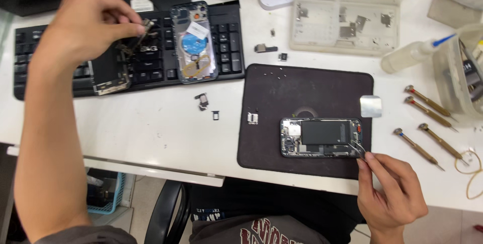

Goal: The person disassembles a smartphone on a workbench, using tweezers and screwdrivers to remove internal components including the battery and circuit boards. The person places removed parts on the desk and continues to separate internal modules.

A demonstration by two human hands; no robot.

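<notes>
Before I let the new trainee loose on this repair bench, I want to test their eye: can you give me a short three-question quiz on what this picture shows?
1. True or false: the opened phone lies on the dark mat.
2. What does the right hand hold against the phone's right end? A) a screwdriver B) tweezers C) a squeeze bottle
3. Fill in: the left hand holds a small part above the black ____.

Key: 1. True. 2. B; the screwdrivers lie untouched on the table, right of the mat. 3. keyboard, where a phone back housing also rests.
</notes>
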